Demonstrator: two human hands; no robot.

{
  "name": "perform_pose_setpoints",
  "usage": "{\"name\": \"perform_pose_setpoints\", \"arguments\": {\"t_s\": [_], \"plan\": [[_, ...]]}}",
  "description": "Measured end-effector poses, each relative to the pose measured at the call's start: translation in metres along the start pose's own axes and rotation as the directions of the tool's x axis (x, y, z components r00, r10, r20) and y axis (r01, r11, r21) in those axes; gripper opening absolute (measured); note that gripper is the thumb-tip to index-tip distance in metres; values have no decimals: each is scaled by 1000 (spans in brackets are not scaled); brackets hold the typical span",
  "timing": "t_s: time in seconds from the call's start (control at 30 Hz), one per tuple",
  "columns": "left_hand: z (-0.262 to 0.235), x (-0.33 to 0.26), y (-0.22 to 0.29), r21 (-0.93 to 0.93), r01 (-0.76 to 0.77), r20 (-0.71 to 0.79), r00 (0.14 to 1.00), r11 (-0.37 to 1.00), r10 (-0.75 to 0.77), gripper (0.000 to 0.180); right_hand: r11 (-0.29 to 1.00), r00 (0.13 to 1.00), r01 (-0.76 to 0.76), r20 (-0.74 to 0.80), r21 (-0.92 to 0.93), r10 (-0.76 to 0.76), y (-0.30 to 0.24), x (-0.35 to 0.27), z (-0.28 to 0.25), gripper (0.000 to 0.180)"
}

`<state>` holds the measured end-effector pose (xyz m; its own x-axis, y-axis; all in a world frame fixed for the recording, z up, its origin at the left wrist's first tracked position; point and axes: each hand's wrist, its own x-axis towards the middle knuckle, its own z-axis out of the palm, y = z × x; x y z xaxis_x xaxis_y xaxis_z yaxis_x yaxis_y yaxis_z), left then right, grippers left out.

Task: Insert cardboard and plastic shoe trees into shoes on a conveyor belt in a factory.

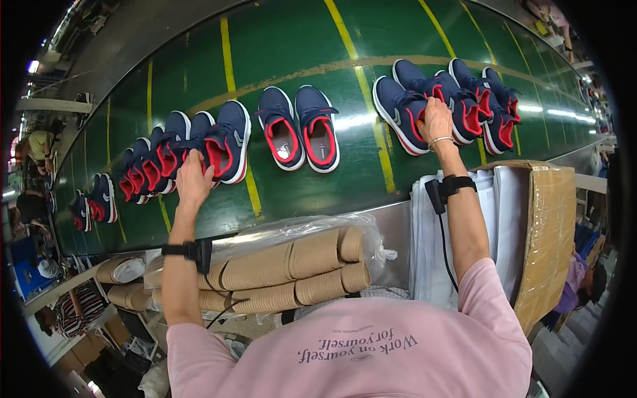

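Note:
Navy sneakers with red linings and white soles stand in groups along a green conveyor belt (298, 63). At the left group my left hand (194, 178) is closed at the heel opening of a sneaker (198, 131); its fingertips are partly hidden. A neighbouring sneaker (232, 126) stands just right of it. In the right group my right hand (436, 121) grips the collar of a sneaker (403, 109) with bent fingers. Between my hands a lone pair, one left sneaker (274, 109) and one right sneaker (312, 106), stands side by side, toes pointing away from me.
Yellow lines cross the belt. Close to my body, stacked brown moulded paper inserts (295, 268) lie in clear plastic. White sheets (424, 239) stand beside a taped cardboard box (547, 245) on the right. Other people work at the far left and right edges.

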<state>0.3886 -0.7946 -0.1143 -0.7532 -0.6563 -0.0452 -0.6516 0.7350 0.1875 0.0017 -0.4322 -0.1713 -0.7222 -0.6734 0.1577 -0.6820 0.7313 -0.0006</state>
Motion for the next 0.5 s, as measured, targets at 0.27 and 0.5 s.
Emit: {"name": "perform_pose_setpoints", "arguments": {"t_s": [0.27,0.5], "plan": [[-50,-106,130,-430,-410,-49,900,804,433,14,768,951,-216,309,603,25,-93,-37,-20,43],[-51,-186,175,-646,-458,45,776,611,629,17,473,1000,-10,8,881,6,-70,-129,-92,23]]}}
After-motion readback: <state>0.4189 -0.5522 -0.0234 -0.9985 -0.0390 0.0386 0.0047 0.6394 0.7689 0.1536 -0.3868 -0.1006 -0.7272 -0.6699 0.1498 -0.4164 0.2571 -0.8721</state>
